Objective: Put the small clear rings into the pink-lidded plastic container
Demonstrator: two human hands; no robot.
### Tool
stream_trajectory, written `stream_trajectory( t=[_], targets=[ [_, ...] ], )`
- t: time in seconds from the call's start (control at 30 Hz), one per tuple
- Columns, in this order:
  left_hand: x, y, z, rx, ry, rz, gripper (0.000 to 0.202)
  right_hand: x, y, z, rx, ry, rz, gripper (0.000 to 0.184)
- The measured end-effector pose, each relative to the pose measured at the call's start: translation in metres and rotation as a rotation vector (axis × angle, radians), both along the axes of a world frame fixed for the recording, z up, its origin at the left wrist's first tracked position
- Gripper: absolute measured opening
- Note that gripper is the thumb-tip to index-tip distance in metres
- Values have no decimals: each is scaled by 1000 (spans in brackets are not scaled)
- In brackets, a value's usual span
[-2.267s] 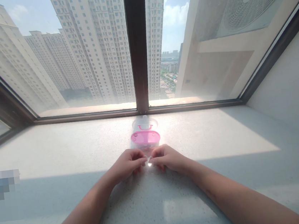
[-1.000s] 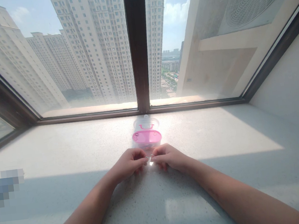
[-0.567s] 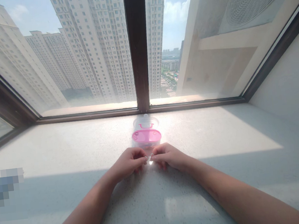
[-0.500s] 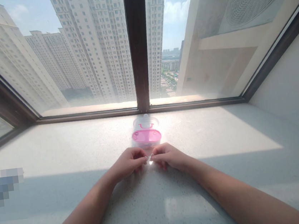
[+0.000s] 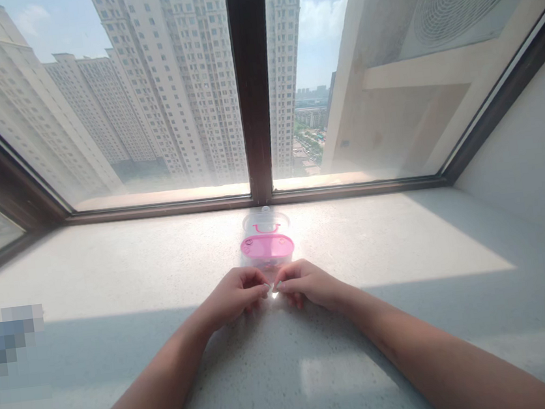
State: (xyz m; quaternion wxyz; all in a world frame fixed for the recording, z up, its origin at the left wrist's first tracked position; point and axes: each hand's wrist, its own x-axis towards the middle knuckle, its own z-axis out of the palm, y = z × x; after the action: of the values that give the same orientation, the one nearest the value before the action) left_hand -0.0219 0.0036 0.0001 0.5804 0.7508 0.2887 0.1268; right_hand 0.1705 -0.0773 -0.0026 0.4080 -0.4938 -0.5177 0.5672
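Observation:
My left hand (image 5: 243, 290) and my right hand (image 5: 304, 284) face each other at the middle of the pale speckled sill. Both are closed in a pinch, thumbs against fingers, with the fingertips almost meeting. A tiny bright piece (image 5: 275, 293) shows in the narrow gap between them, too small and glaring to name. Just beyond the fingers stands a clear plastic box (image 5: 265, 222) with a pink oval panel (image 5: 267, 246) and a pink handle (image 5: 266, 229). The near side of the box is partly hidden behind my hands.
Dark window frames (image 5: 253, 88) and glass panes border the sill (image 5: 112, 268) at the back and left. A white wall (image 5: 535, 135) rises on the right. A blurred-out bluish patch (image 5: 3, 343) lies at the left edge. Sunlight and shadow cross the sill.
The fingertips have shifted very slightly around the tiny bright piece. The box and both forearms stay nearly where they were.

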Motion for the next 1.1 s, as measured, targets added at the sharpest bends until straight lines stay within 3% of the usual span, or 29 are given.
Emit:
stream_trajectory(
  t=[1.1],
  targets=[
    [1,-2,3,0,5,16,18,1,1,-1,5,-4,11,13]
  ],
)
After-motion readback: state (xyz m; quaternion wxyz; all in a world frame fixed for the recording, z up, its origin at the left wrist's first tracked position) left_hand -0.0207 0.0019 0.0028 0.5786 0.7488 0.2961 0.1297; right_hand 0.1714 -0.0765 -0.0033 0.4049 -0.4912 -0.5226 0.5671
